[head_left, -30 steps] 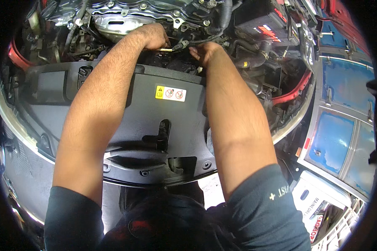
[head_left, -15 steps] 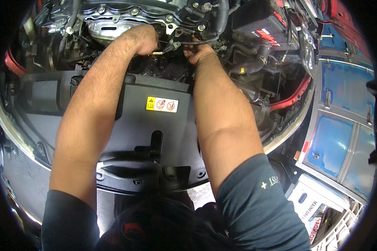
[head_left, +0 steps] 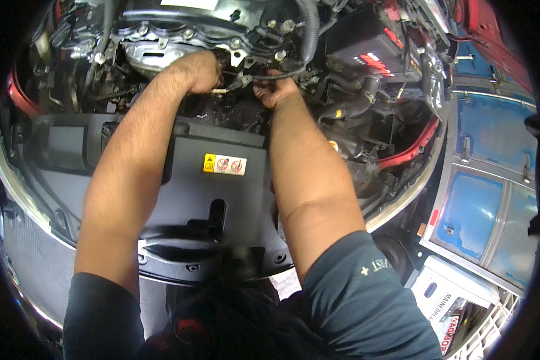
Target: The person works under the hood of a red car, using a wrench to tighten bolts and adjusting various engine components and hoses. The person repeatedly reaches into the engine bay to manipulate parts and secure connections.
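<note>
Both my arms reach over the black plastic cover point(head_left: 222, 192) into a car's engine bay. My left hand point(head_left: 203, 72) is curled beside the silver heat shield point(head_left: 153, 57), its fingers hidden on the far side. A short pale rod-like piece point(head_left: 220, 90) shows just below that hand. My right hand point(head_left: 274, 91) is turned palm up under a black hose point(head_left: 276, 76), fingers bent; whether anything lies in them is hidden. Between the hands sits a grey connector point(head_left: 241, 81) with wiring, close to a metal bracket point(head_left: 237, 59).
A black battery point(head_left: 375, 51) stands at the far right, with an air hose point(head_left: 354, 105) below it. A thick corrugated hose point(head_left: 309, 36) hangs near my right hand. Beyond the red body edge point(head_left: 411, 147) are a blue-panelled metal cabinet point(head_left: 471, 207) and a white box point(head_left: 438, 288).
The view has shifted slightly, so the bay sits lower and more to the left. My right hand has moved a little toward the connector; my left hand keeps nearly the same place.
</note>
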Motion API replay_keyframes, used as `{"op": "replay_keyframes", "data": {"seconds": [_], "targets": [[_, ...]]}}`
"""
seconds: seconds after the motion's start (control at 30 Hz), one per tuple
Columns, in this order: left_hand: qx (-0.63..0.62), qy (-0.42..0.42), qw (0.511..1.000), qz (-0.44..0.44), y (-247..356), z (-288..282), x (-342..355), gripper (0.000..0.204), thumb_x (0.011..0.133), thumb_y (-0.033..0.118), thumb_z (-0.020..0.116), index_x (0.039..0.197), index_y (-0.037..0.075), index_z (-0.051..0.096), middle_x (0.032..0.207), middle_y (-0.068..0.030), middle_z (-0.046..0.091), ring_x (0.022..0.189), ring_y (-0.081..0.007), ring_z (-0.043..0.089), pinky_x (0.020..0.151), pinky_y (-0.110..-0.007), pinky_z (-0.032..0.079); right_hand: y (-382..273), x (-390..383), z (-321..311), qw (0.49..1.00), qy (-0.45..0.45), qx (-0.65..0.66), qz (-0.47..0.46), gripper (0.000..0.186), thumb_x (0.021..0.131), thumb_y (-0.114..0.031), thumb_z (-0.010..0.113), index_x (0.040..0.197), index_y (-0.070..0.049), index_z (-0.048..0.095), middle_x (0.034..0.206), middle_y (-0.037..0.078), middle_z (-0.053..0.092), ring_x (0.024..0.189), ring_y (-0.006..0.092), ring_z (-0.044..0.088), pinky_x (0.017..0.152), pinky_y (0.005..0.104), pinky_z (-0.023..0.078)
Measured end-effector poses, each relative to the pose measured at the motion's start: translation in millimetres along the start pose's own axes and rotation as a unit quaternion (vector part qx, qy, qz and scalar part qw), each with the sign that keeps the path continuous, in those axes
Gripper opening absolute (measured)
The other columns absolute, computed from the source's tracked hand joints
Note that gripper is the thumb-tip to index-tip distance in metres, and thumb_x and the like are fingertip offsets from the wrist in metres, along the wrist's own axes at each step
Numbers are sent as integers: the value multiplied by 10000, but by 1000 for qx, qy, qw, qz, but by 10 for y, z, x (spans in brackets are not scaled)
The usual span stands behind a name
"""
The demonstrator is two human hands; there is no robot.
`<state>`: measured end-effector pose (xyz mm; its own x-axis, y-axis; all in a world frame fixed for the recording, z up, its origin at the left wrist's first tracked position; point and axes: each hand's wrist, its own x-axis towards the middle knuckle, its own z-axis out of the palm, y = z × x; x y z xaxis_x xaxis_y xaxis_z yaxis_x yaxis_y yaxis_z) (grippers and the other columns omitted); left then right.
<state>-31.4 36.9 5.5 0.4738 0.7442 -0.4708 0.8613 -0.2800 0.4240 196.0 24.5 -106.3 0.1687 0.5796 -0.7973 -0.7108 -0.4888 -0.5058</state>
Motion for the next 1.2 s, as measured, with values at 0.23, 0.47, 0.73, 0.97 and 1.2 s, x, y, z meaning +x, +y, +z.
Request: {"op": "replay_keyframes", "data": {"seconds": [0.23, 0.47, 0.73, 0.97, 1.2], "targets": [[32, -6, 998, 46, 70, -64, -62, 217, 842, 140, 590, 944, -10, 709, 983, -249, 670, 935, -374, 660, 820, -428, 525, 37, -291, -36, 982, 164, -86, -40, 373, 892, -457, 500, 901, -91, 575, 698, 59, 506, 552, 218, 471, 433, 385, 391], [-20, -14, 999, 44, 58, 30, -36, 254, 834, 148, 657, 1058, 39, 705, 1096, -177, 679, 1025, -311, 654, 913, -379, 509, -361, -1536, -313, 684, 75, -687, -234, 529, 960, -385, 422, 1064, 104, 594, 972, 245, 636, 831, 363, 598, 780, 455, 463], [14, -18, 996, 84, 103, 76, -152, 248, 825, 176, 577, 980, 51, 723, 977, -226, 677, 934, -385, 651, 828, -427, 512, -1838, -2578, -1025, 854, 82, -415, -303, 146, 853, -130, 660, 920, -1, 644, 744, 64, 648, 598, 136, 590, 532, 285, 483], [-11, 43, 997, -69, 549, 300, -538, 291, 835, 154, 546, 1068, 49, 686, 1097, -223, 651, 1043, -392, 607, 921, -436, 485, -3367, -1937, -1225, 816, 65, -335, -466, 161, 821, -83, 630, 935, 30, 636, 735, 67, 632, 630, 129, 580, 542, 269, 449], [-17, 144, 980, -138, 576, 563, -542, 232, 855, 174, 604, 1038, 44, 660, 1043, -217, 662, 1025, -383, 610, 880, -462, 491, -4379, -1264, -216, 627, 121, -459, -618, 357, 837, -340, 643, 995, -23, 690, 1045, 146, 695, 1089, 243, 612, 982, 360, 435]]}}
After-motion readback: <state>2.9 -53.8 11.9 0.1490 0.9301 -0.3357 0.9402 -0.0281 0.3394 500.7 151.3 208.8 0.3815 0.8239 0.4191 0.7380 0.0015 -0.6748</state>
